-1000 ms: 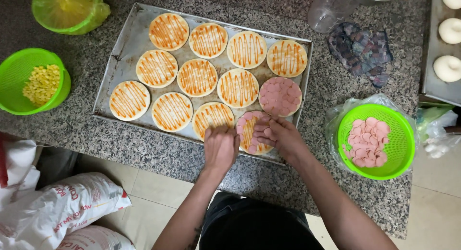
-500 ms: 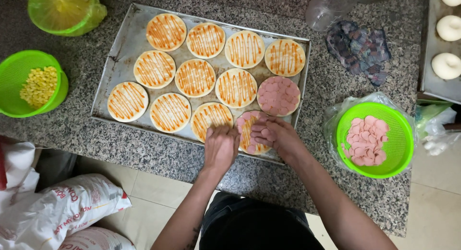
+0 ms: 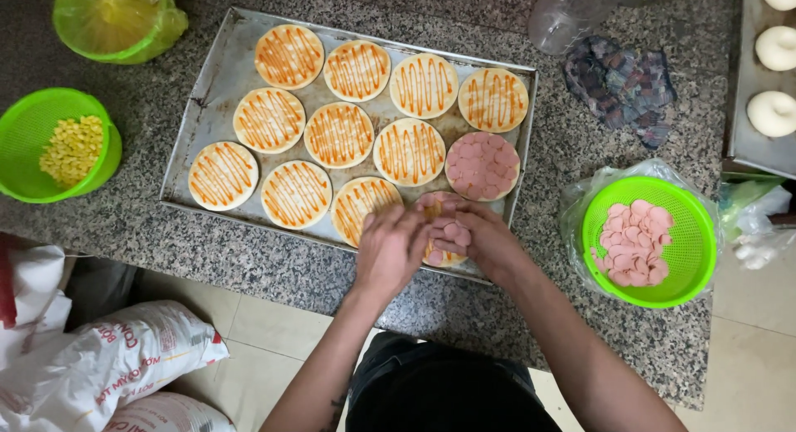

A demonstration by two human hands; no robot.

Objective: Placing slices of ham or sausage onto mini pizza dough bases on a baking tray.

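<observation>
A metal baking tray [image 3: 203,92] on a granite counter carries several small round dough bases striped with orange sauce [image 3: 339,134]. One base [image 3: 482,165] is fully covered with pink sausage slices. My left hand [image 3: 390,248] and my right hand [image 3: 485,240] meet over the base at the tray's near right corner [image 3: 441,229], fingers bent, laying pink sausage slices on it. Both hands hide most of that base. A green basket of sausage slices [image 3: 638,241] stands right of the tray.
A green basket of corn kernels [image 3: 62,146] sits left of the tray, a green-bagged bowl [image 3: 116,21] at the far left. A folded cloth [image 3: 622,84], a clear cup [image 3: 564,17] and a tray of white dough balls [image 3: 775,75] lie at the right. Sacks [image 3: 108,366] rest on the floor.
More pink slices now lie on the near right base. My hands have stayed over it, shifting only slightly closer together.
</observation>
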